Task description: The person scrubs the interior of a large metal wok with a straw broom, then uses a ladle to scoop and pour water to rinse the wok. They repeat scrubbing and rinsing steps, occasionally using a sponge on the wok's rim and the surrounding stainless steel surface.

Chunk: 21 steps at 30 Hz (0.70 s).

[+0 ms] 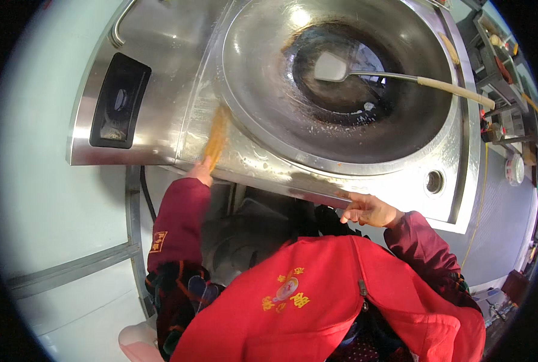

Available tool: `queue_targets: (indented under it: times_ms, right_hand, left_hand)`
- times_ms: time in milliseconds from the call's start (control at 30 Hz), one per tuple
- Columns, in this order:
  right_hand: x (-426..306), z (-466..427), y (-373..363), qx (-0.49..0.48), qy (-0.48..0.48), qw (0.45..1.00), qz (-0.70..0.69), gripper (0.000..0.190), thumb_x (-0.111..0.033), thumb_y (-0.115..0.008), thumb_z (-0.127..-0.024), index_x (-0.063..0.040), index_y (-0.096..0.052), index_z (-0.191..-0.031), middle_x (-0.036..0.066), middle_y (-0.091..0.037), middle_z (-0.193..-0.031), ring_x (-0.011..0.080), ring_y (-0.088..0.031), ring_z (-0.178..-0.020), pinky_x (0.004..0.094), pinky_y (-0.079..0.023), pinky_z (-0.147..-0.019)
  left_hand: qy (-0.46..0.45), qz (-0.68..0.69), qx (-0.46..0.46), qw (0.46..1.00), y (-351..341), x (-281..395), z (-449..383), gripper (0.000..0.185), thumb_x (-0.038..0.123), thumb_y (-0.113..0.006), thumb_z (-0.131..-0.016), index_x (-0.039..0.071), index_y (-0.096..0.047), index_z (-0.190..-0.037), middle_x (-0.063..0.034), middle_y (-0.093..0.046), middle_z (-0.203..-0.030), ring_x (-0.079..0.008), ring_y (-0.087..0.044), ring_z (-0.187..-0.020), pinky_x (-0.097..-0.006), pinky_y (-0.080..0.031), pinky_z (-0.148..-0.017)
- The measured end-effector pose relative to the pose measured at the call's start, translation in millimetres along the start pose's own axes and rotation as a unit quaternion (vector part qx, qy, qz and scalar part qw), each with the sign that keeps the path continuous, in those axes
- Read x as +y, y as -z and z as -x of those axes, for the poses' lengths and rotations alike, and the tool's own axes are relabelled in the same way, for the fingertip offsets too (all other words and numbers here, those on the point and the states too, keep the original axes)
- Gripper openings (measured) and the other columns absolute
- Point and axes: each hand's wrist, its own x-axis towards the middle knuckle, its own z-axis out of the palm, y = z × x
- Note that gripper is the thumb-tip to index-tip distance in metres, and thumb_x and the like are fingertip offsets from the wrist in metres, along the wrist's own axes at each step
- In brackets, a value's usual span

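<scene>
My left hand point(200, 171) grips a yellow-brown scrubbing brush point(217, 138), blurred by motion. Its far end lies against the wet steel stove top point(250, 156), just left of the wok rim. Past the front edge of the stove, my right hand point(370, 210) hangs with fingers apart and nothing in it; the fingertips are close to that edge, and I cannot tell if they touch. A large wok point(269, 104) is set into the stove. Some liquid pools in its dark bottom. Inside rests a wok spatula point(332, 67), its wooden handle point(459, 90) reaching over the right rim.
A black-framed panel point(120, 102) is set in the steel at left, below a curved metal pipe point(119, 27). At right are a round drain hole point(434, 182), a pale elongated object point(450, 48) by the rim, and a shelf rack point(499, 77) with containers.
</scene>
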Motion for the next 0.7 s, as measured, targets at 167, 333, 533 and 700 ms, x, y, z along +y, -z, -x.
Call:
queue_targets:
  times_ms: [167, 333, 533, 700]
  right_hand:
    - [3, 10, -2, 0.027, 0.025, 0.999, -0.018, 0.056, -0.023, -0.056, -0.090, -0.015, -0.030, -0.139, -0.001, -0.061, -0.086, 0.0069, -0.048, -0.070, 0.0225, -0.040, -0.061]
    - [4, 13, -6, 0.059, 0.028, 0.997, -0.040, 0.055, -0.024, -0.054, -0.090, -0.013, -0.031, -0.139, 0.000, -0.061, -0.085, 0.0062, -0.046, -0.066, 0.0214, -0.041, -0.059]
    - [1, 7, -15, 0.061, 0.042, 0.996, -0.057, 0.059, -0.029, -0.058, -0.088, -0.015, -0.031, -0.139, -0.001, -0.063, -0.088, 0.0087, -0.053, -0.074, 0.0236, -0.043, -0.063]
    - [0, 4, -23, 0.076, 0.045, 0.995, -0.055, 0.054, -0.020, -0.051, -0.091, -0.010, -0.028, -0.139, 0.000, -0.061, -0.087, 0.0061, -0.045, -0.069, 0.0207, -0.041, -0.058]
  left_hand:
    - [-0.084, -0.001, -0.044, 0.995, -8, 63, 36, 0.074, 0.014, -0.056, -0.074, 0.013, -0.022, -0.139, -0.0241, -0.041, -0.123, -0.0390, -0.049, -0.109, -0.0428, -0.042, -0.090]
    - [-0.116, 0.027, -0.055, 0.991, -15, 94, 74, 0.075, 0.015, -0.054, -0.073, 0.009, -0.019, -0.139, -0.0256, -0.042, -0.118, -0.0407, -0.048, -0.107, -0.0431, -0.042, -0.089]
    - [-0.139, 0.053, -0.029, 0.988, 1, 79, 119, 0.072, 0.013, -0.052, -0.074, 0.008, -0.021, -0.139, -0.0282, -0.040, -0.120, -0.0417, -0.049, -0.104, -0.0440, -0.042, -0.088]
    - [-0.192, 0.047, 0.074, 0.977, 35, 0, 127, 0.071, 0.012, -0.053, -0.071, 0.009, -0.029, -0.138, -0.0269, -0.041, -0.123, -0.0435, -0.049, -0.103, -0.0435, -0.042, -0.088]
